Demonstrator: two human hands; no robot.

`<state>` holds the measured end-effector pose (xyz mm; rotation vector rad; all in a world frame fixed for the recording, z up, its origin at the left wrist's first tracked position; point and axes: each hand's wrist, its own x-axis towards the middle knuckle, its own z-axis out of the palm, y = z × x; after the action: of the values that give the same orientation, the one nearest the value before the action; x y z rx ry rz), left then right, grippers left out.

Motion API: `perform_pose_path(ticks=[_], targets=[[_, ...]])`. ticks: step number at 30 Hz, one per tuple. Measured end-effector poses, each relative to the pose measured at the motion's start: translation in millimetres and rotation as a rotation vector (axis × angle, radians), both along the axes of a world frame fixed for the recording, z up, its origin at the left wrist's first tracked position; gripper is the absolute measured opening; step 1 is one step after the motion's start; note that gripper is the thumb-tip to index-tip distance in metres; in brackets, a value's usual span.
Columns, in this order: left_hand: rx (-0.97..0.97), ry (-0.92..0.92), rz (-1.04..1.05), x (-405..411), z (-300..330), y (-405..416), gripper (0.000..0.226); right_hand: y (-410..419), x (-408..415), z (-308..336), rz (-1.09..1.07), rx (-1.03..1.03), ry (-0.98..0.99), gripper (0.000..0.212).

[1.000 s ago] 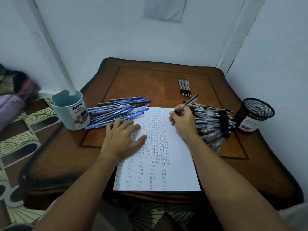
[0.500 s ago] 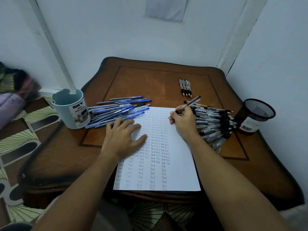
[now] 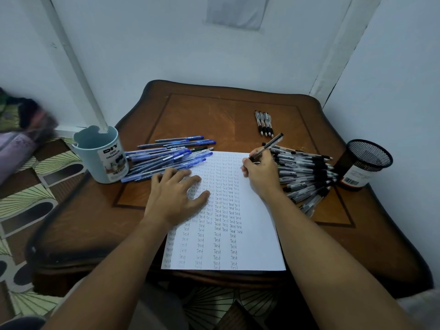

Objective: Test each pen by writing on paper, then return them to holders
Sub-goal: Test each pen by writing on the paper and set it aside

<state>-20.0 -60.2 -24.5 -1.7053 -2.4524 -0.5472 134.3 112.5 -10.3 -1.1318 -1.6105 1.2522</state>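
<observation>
A white sheet of paper [image 3: 252, 234] covered with columns of the word "Test" lies on the brown wooden table [image 3: 200, 115]. My left hand [image 3: 176, 194] rests flat on the sheet's left part, fingers spread. My right hand [image 3: 260, 173] grips a black pen [image 3: 269, 145] with its tip on the paper near the top right corner. A pile of blue pens [image 3: 166, 158] lies left of the sheet, a pile of black pens [image 3: 307, 175] right of it. A light blue holder [image 3: 101, 156] stands at the left, a black mesh holder [image 3: 364, 163] at the right.
Several black pens [image 3: 263, 122] lie side by side at the back of the table. White walls close in behind and on the right. Patterned floor [image 3: 31, 201] and a bundle of cloth [image 3: 21, 125] lie to the left.
My right hand keeps the pen on the top of the sheet with only a slight shift. The left hand stays put on the paper.
</observation>
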Motion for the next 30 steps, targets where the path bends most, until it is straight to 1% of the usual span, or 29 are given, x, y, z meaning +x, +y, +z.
perform_pose_path(ticks=[3,6,13,19,27,30], targets=[[0.001,0.000,0.000,-0.6,-0.5,0.2,0.069,0.4,0.7,-1.2,-0.021,0.001,-0.022,0.027],[0.000,0.011,0.000,-0.4,-0.4,0.4,0.069,0.9,1.5,-0.8,-0.038,-0.018,0.029,0.026],[0.004,0.001,-0.002,-1.2,-1.1,0.5,0.068,0.7,1.4,0.8,-0.006,0.003,-0.013,0.027],[0.007,0.004,-0.001,-1.4,-0.5,0.4,0.067,1.9,3.1,-1.6,-0.043,-0.035,0.059,0.022],[-0.005,0.006,-0.001,-0.9,-1.2,0.1,0.068,2.4,1.5,-2.4,-0.025,0.011,-0.025,0.028],[-0.002,0.000,-0.001,-1.3,0.4,1.0,0.068,3.4,0.8,-1.7,-0.043,-0.030,0.015,0.025]])
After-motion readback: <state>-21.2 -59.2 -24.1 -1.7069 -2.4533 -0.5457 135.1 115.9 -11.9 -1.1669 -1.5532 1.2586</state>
